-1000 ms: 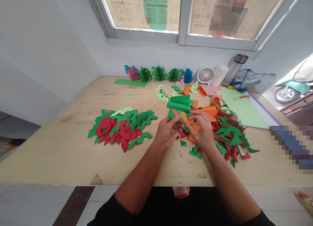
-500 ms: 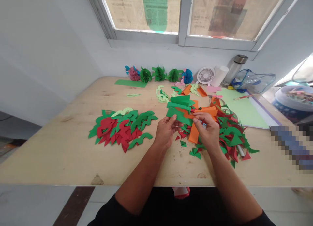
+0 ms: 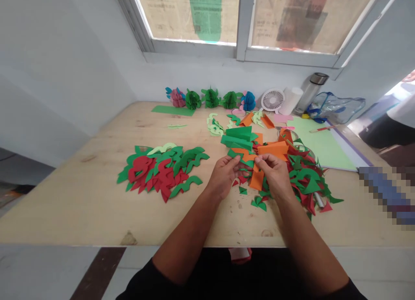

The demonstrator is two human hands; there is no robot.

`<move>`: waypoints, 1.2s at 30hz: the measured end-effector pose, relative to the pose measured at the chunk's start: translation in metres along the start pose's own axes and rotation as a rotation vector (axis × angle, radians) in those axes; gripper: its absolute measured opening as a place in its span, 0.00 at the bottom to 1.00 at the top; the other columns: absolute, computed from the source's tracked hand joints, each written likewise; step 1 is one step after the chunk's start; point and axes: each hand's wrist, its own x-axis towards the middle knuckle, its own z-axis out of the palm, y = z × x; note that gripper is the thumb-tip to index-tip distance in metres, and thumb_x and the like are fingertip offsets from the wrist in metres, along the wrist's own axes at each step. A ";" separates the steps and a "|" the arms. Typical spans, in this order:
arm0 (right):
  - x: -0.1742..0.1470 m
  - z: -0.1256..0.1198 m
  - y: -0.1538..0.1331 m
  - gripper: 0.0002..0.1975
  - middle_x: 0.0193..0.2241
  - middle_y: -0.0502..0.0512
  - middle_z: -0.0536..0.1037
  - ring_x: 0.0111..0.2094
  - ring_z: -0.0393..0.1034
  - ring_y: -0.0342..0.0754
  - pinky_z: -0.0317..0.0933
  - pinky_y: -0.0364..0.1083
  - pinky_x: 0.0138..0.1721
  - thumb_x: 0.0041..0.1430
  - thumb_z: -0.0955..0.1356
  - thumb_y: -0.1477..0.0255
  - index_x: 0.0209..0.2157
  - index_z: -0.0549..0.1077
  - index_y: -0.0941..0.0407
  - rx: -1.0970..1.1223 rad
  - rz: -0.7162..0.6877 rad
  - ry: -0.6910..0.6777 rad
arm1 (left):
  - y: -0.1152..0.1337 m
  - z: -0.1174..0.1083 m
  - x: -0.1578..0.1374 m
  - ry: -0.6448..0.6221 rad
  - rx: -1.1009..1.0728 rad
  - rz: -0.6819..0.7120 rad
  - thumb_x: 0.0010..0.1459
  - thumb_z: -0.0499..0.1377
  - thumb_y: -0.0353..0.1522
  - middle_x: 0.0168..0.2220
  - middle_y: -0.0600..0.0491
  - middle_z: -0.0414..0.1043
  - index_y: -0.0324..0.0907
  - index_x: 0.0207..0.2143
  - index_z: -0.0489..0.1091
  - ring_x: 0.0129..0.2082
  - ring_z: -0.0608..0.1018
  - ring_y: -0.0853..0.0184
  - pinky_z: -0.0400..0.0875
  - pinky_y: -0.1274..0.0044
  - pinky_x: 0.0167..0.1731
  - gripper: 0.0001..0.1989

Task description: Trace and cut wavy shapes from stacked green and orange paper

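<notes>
My left hand (image 3: 224,174) is closed, thumb and fingers pinching a piece of green paper (image 3: 234,154). An orange wavy-edged paper cutout (image 3: 243,152) lies against the green piece, and my right hand (image 3: 274,172) pinches its right end. Where the two sheets overlap, I cannot make out all their edges. Just beyond my hands are folded green paper strips (image 3: 239,135) and folded orange paper (image 3: 274,150). Small green and red paper scraps lie on the table below my fingers.
Left of my hands lies a pile of red and green wavy cutouts (image 3: 162,168). A heap of paper scraps (image 3: 308,179) spreads to the right. Along the wall stand several paper honeycomb figures (image 3: 211,97), a small fan (image 3: 272,101) and a bottle (image 3: 313,92). A person (image 3: 400,122) is at far right.
The green paper has turned and tilted in my hands and now shows a narrower face. My right fingers have closed in on the orange cutout. A person has come into view at right.
</notes>
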 end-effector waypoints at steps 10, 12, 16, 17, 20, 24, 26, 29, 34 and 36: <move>0.001 0.000 0.002 0.17 0.21 0.48 0.69 0.24 0.60 0.43 0.56 0.44 0.27 0.47 0.73 0.56 0.24 0.73 0.55 -0.009 0.008 -0.004 | -0.003 -0.001 -0.001 -0.011 0.162 0.029 0.46 0.72 0.35 0.24 0.48 0.78 0.35 0.27 0.76 0.21 0.77 0.69 0.72 0.79 0.22 0.12; 0.001 -0.001 0.001 0.17 0.21 0.49 0.69 0.24 0.60 0.43 0.56 0.44 0.27 0.47 0.73 0.55 0.24 0.73 0.55 -0.027 0.002 -0.013 | -0.002 -0.001 -0.001 -0.005 0.166 0.037 0.47 0.72 0.34 0.23 0.49 0.77 0.35 0.28 0.76 0.21 0.77 0.68 0.72 0.78 0.24 0.12; 0.001 -0.001 -0.001 0.17 0.20 0.48 0.69 0.23 0.59 0.43 0.55 0.44 0.26 0.46 0.73 0.55 0.24 0.73 0.55 -0.034 0.003 -0.017 | -0.002 0.000 -0.001 -0.003 0.175 0.041 0.47 0.72 0.34 0.22 0.49 0.77 0.35 0.28 0.77 0.22 0.78 0.67 0.74 0.76 0.26 0.11; 0.000 -0.001 -0.001 0.17 0.20 0.48 0.69 0.23 0.59 0.42 0.55 0.44 0.26 0.46 0.73 0.55 0.24 0.73 0.55 -0.032 0.005 -0.016 | -0.001 0.000 -0.001 -0.004 0.177 0.040 0.46 0.72 0.34 0.22 0.49 0.77 0.35 0.28 0.77 0.22 0.78 0.67 0.74 0.76 0.27 0.11; 0.000 -0.001 -0.002 0.16 0.20 0.47 0.70 0.23 0.60 0.42 0.55 0.44 0.27 0.46 0.73 0.57 0.24 0.74 0.55 -0.025 0.007 -0.004 | 0.000 0.000 -0.002 -0.008 0.184 0.038 0.45 0.73 0.34 0.22 0.49 0.77 0.35 0.27 0.77 0.22 0.78 0.67 0.74 0.75 0.27 0.11; 0.000 -0.001 -0.002 0.16 0.21 0.48 0.70 0.23 0.60 0.42 0.55 0.44 0.27 0.46 0.74 0.57 0.24 0.74 0.55 -0.029 0.007 -0.003 | 0.000 -0.001 -0.002 -0.011 0.193 0.039 0.45 0.73 0.33 0.22 0.50 0.77 0.36 0.26 0.77 0.21 0.78 0.67 0.75 0.76 0.26 0.10; 0.000 -0.002 -0.001 0.16 0.20 0.48 0.71 0.23 0.60 0.43 0.56 0.44 0.27 0.46 0.74 0.57 0.23 0.74 0.55 -0.042 0.002 -0.005 | -0.001 -0.002 -0.001 -0.012 0.198 0.038 0.45 0.72 0.33 0.22 0.50 0.77 0.36 0.26 0.77 0.21 0.78 0.67 0.74 0.76 0.26 0.10; 0.000 -0.002 0.000 0.16 0.21 0.48 0.71 0.24 0.61 0.43 0.57 0.44 0.28 0.46 0.73 0.56 0.23 0.74 0.56 -0.061 -0.010 -0.009 | -0.002 -0.004 0.001 -0.015 0.212 0.037 0.44 0.73 0.34 0.21 0.50 0.77 0.36 0.26 0.77 0.20 0.77 0.68 0.74 0.77 0.25 0.11; 0.001 -0.003 0.001 0.15 0.21 0.49 0.71 0.24 0.61 0.44 0.56 0.44 0.29 0.46 0.73 0.57 0.24 0.74 0.55 -0.092 0.000 0.008 | -0.003 -0.005 0.003 -0.013 0.230 0.040 0.43 0.73 0.36 0.22 0.50 0.77 0.37 0.26 0.77 0.23 0.79 0.65 0.75 0.76 0.25 0.12; 0.001 -0.003 0.001 0.15 0.22 0.49 0.71 0.25 0.61 0.44 0.56 0.44 0.29 0.46 0.73 0.58 0.24 0.74 0.55 -0.102 -0.005 0.007 | -0.002 -0.005 0.002 -0.010 0.231 0.039 0.44 0.72 0.38 0.22 0.49 0.78 0.37 0.26 0.77 0.24 0.79 0.65 0.75 0.75 0.25 0.13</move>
